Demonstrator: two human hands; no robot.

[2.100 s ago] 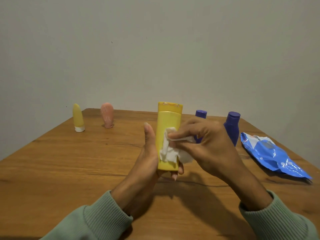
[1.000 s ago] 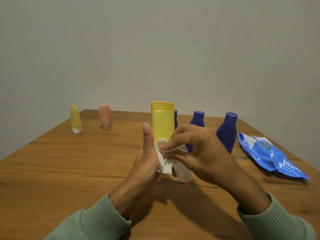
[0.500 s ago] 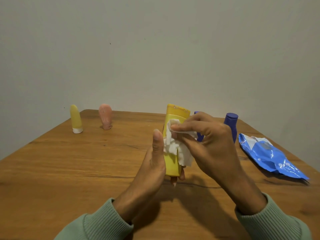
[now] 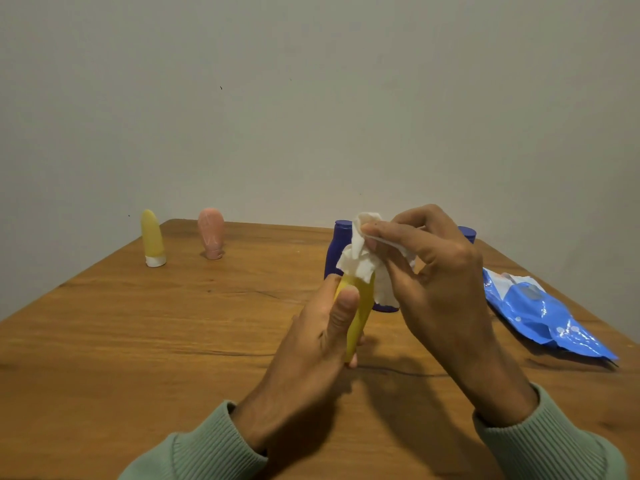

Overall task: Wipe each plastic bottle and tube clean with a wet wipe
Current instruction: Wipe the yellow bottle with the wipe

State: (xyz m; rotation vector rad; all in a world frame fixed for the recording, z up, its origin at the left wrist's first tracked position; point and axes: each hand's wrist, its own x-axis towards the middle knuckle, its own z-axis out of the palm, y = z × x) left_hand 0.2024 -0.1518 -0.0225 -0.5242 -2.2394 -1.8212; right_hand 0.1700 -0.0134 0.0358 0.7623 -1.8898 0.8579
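Observation:
My left hand (image 4: 317, 336) grips a yellow plastic bottle (image 4: 358, 311) by its lower half and holds it upright above the wooden table (image 4: 138, 341). My right hand (image 4: 433, 271) pinches a white wet wipe (image 4: 360, 258) that is draped over the top of the bottle and hides its cap. Behind my hands stand dark blue bottles: one (image 4: 337, 249) shows at the left of the wipe, and another's cap (image 4: 467, 233) peeks out past my right hand. A yellow tube (image 4: 152, 239) and a pink tube (image 4: 211, 233) stand upright at the far left.
A blue wet-wipe pack (image 4: 543, 317) lies at the right edge of the table. A plain wall rises right behind the table's far edge.
My right hand has slid the wipe up from the bottle's body to its top. The bottle has turned so its narrow side faces me.

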